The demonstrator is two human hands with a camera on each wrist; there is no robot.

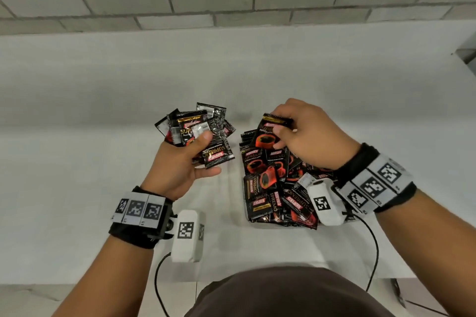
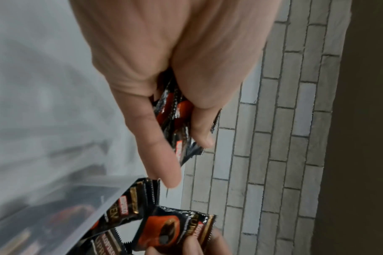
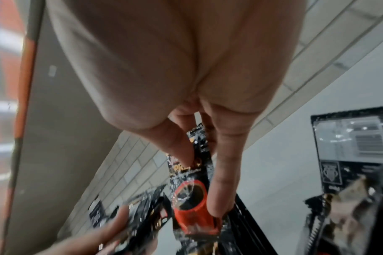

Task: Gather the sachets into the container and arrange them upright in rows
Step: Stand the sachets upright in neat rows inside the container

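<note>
Sachets point(image 1: 277, 188) fill the clear container point(image 2: 103, 205) on the table point(image 1: 103, 162); light, slick, floppy foil, best pinched at crimped edges. Left hand point(image 1: 177, 162) clutches a fanned bunch point(image 1: 198, 131); right hand point(image 1: 309, 134) fingers pinch one sachet point(image 1: 270, 134).

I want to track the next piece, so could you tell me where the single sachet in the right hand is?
In the head view, the single sachet is pinched by the right hand above the pile of sachets, right of the left hand's bunch.
</note>
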